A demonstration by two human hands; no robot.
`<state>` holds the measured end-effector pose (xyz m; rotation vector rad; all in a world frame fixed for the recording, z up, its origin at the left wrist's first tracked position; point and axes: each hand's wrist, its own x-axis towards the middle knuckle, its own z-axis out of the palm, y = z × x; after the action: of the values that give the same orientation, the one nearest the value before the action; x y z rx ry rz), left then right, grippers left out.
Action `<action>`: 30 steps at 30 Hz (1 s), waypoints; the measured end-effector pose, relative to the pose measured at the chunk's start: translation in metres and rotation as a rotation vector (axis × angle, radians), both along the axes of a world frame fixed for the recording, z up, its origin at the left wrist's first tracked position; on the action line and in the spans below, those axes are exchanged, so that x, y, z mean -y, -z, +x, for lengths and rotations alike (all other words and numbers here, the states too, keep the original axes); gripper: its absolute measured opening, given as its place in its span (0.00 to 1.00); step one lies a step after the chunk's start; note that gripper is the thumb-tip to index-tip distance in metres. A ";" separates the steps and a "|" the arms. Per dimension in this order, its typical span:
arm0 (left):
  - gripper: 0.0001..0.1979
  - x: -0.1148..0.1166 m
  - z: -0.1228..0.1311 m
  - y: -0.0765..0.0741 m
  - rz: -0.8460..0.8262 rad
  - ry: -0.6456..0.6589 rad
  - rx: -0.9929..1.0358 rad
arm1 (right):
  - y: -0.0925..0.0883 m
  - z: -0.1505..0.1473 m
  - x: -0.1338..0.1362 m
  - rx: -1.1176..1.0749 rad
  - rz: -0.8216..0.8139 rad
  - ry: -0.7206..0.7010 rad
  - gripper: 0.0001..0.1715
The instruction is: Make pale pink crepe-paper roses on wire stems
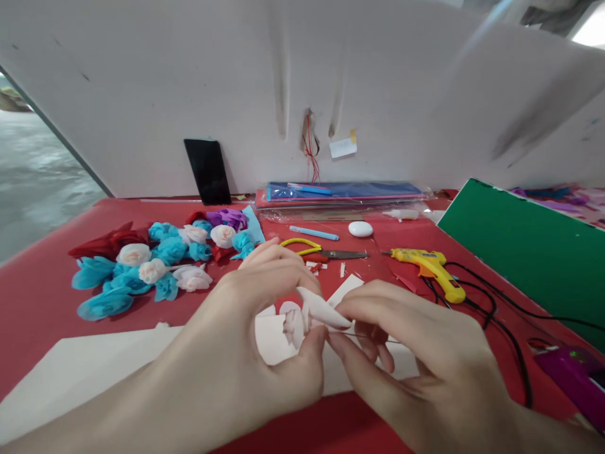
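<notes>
Between my hands is a pale pink paper flower point(324, 310) with curled petals. My left hand point(236, 328) grips it from the left, its thumb and fingers curved round in a pinch. From the right, my right hand point(416, 347) pinches the flower's edge and base with thumb and forefinger. A thin dark wire or thread point(354, 335) runs from the base past my right fingers; its far end is partly hidden. Beneath both hands lie white paper sheets point(113, 356) on the red table point(35, 284).
Blue, pink, red and purple paper flowers point(170, 250) are heaped at left. Beyond my hands lie yellow-handled scissors point(343, 255), a yellow glue gun point(428, 261) with black cable, a blue pen point(314, 233) and a white oval object point(360, 229). A green board point(524, 258) leans at right.
</notes>
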<state>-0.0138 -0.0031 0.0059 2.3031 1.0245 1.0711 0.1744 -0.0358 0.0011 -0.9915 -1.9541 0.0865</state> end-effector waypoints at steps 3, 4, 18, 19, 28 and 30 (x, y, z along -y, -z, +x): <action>0.11 -0.001 0.002 -0.001 0.052 -0.007 -0.023 | -0.003 0.002 -0.001 -0.018 -0.096 -0.043 0.09; 0.11 -0.001 0.002 -0.002 0.053 -0.007 -0.011 | -0.004 0.002 -0.001 -0.019 -0.114 -0.050 0.10; 0.05 0.003 -0.002 0.003 -0.061 0.024 0.038 | 0.004 0.001 0.000 0.040 0.025 -0.063 0.12; 0.05 0.003 -0.002 0.001 -0.075 0.020 0.028 | 0.004 0.002 0.000 0.043 0.026 -0.057 0.13; 0.04 0.006 -0.001 -0.002 -0.101 -0.023 0.027 | 0.004 -0.001 0.002 0.037 0.014 -0.015 0.13; 0.03 0.007 -0.003 0.000 -0.102 -0.014 0.035 | 0.003 -0.001 0.003 0.015 -0.007 -0.019 0.12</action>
<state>-0.0167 -0.0103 0.0056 2.1921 1.0580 1.0367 0.1732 -0.0392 -0.0017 -0.9802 -1.9787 0.0966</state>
